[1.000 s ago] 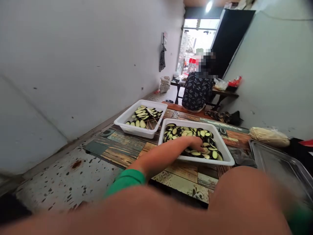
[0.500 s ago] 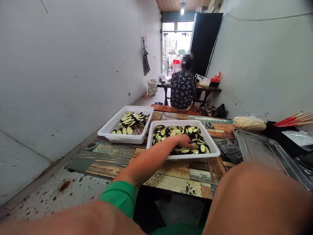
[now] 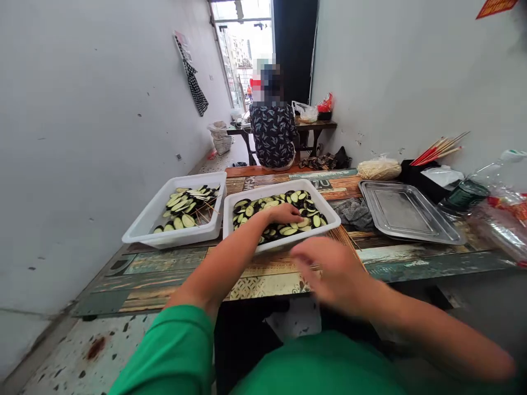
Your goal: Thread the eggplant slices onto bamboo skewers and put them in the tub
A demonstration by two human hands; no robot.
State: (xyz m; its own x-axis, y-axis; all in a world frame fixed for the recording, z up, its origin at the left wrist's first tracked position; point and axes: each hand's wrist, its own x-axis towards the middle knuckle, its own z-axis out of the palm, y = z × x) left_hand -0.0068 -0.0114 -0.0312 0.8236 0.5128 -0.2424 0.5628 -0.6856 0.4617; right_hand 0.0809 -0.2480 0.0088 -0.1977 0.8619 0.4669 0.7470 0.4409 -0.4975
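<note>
On the table (image 3: 168,266), the middle tub (image 3: 304,236) is flanked by another tub (image 3: 144,214) at nine o'clock and a metal tray (image 3: 403,211) at three. By the right hand (image 3: 333,269), at five, sticks (image 3: 346,236) are partly blocked; by the left hand (image 3: 286,214), the middle tub's eggplant slices (image 3: 317,220) are touched (neither grip can be told).

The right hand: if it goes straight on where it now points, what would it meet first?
Likely the near rim of the white tray below the left hand; depth is unclear, so the right hand may pass above it.
</note>
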